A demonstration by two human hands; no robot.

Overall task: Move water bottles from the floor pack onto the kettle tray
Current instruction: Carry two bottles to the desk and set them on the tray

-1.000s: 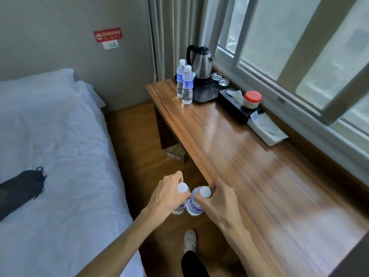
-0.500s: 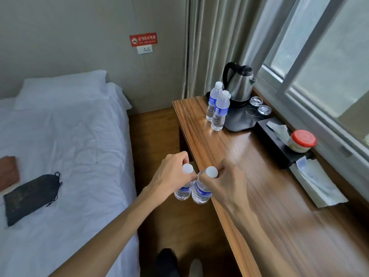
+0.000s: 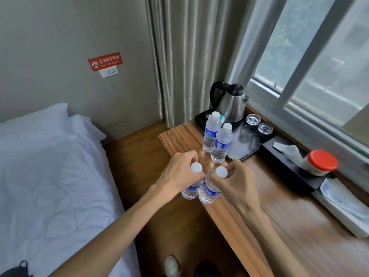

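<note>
Head view: the left hand [image 3: 180,173] and right hand [image 3: 236,179], fingers clenched on the white caps of two clear blue-labelled water bottles [image 3: 207,191], have come closer to the black kettle tray [image 3: 244,149] (two bottles stand beside it), over the wooden worktop [image 3: 279,216] edge; set-down seems near.

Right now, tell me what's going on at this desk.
A person is carrying two water bottles by their necks, the left hand holding one bottle and the right hand holding another bottle, at the desk's near edge. Two standing bottles wait on the desk beside the kettle tray, where the kettle sits. Neither carried bottle is set down yet.
</note>
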